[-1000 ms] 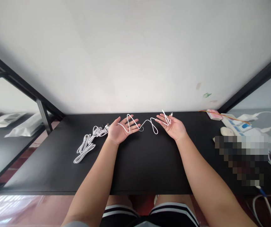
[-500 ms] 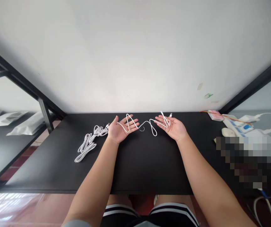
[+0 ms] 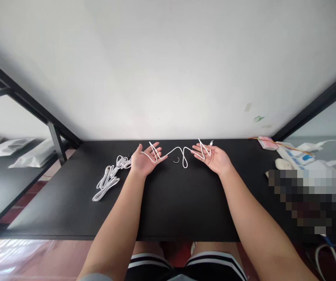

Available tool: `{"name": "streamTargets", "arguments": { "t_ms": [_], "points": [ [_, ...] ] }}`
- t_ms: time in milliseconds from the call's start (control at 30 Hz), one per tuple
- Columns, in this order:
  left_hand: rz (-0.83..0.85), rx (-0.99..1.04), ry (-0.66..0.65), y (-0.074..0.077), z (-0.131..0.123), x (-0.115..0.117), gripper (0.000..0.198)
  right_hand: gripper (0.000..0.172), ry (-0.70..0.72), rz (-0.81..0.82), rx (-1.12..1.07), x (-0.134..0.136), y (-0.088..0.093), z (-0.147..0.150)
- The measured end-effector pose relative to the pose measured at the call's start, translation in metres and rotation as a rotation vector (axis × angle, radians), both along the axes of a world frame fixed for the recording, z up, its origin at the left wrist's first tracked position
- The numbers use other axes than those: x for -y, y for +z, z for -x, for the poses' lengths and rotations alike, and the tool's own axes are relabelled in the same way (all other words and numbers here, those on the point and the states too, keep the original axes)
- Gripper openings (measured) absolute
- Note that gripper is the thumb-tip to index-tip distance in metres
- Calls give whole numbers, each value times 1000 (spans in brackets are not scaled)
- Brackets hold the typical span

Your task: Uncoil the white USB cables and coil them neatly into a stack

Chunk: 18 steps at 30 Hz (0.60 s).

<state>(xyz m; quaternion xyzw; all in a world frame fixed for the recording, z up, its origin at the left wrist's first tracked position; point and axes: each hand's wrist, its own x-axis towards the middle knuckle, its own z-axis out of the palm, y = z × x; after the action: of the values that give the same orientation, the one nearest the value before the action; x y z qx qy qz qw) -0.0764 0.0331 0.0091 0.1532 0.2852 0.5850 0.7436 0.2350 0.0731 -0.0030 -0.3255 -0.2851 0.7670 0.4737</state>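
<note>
Cable [image 3: 177,147] — thin, white and slack — lies in bends across my upturned left hand [image 3: 142,162] and right hand [image 3: 217,159], one loop hanging between them; my fingers on both sides are uncurled and spread apart. Bundled white cables [image 3: 106,178] lie on the left of the bench [image 3: 182,207], their far end just beside my left hand.

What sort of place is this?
Looks like an indoor workspace, maybe a small workshop or office corner: a black table against a white wall, a power strip with plugs at the right, and bundled white cables on the left.
</note>
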Motion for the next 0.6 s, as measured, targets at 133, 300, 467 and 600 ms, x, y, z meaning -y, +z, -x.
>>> {"name": "streamTargets", "arguments": {
  "t_ms": [133,300,467,600],
  "points": [
    [3,18,2,0,1,0,62,35,-14,20,-34,0,0,0],
    [6,57,24,-2,2,0,63,33,-35,27,-29,0,1,1],
    [3,58,31,-4,3,-1,62,32,-33,21,-21,0,0,1],
    [8,48,33,-4,2,-1,61,31,-17,19,-8,-1,-1,2]
  ]
}}
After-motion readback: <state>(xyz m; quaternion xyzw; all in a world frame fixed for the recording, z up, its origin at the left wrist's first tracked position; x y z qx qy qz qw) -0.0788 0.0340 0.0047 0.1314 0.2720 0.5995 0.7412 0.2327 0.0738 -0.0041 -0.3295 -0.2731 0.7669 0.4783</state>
